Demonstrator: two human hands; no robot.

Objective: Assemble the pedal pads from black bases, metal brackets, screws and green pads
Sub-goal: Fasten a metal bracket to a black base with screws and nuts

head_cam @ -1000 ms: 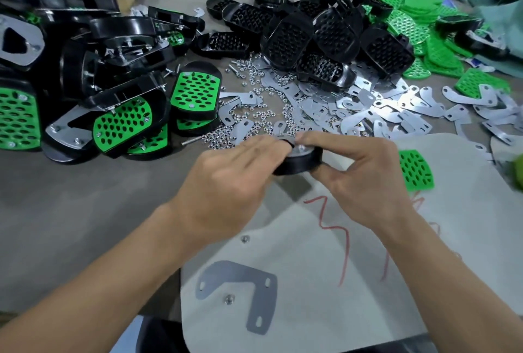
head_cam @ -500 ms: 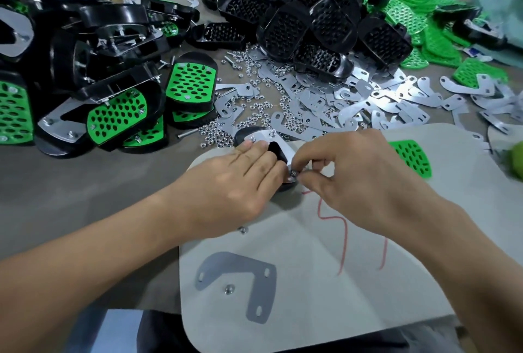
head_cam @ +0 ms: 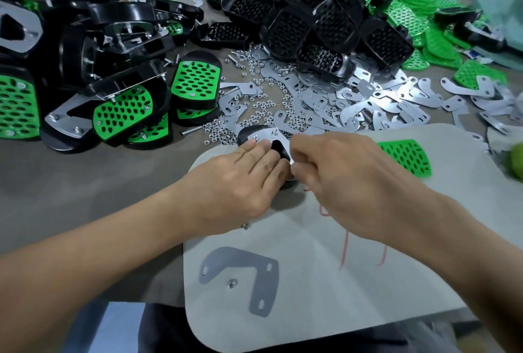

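Both on black base: left hand flat, right hand pinching metal bracket.

pads: green, dark oval holes | bases: black | brackets: silver | mat: grey, red marks

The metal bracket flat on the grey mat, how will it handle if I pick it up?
The bracket looks thin and flat, so probably light and stiff. Flush on the mat, it may be fiddly to lift and shouldn't roll.

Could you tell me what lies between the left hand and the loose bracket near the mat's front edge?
One small fastener by the left hand; otherwise bare mat, per the head view.
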